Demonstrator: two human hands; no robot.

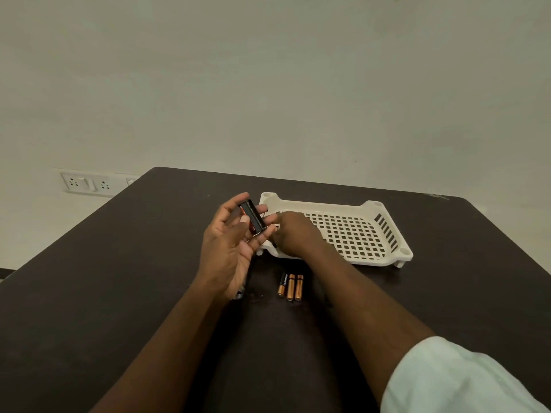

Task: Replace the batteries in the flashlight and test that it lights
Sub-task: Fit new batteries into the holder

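My left hand (231,245) holds a black battery holder (252,218) raised above the table, with a battery seen inside it. My right hand (293,234) rests at the near left corner of the white perforated tray (372,231), fingers curled; a small dark thing shows under it, and what it grips is hidden. Three copper-and-black batteries (290,287) lie side by side on the dark table (119,263), just in front of the hands. A silvery piece of the flashlight (240,292) peeks out beneath my left wrist.
The tray stands on short feet at the table's middle right. A wall socket panel (88,183) is on the wall past the table's left far corner. My white sleeve (453,380) shows at the lower right.
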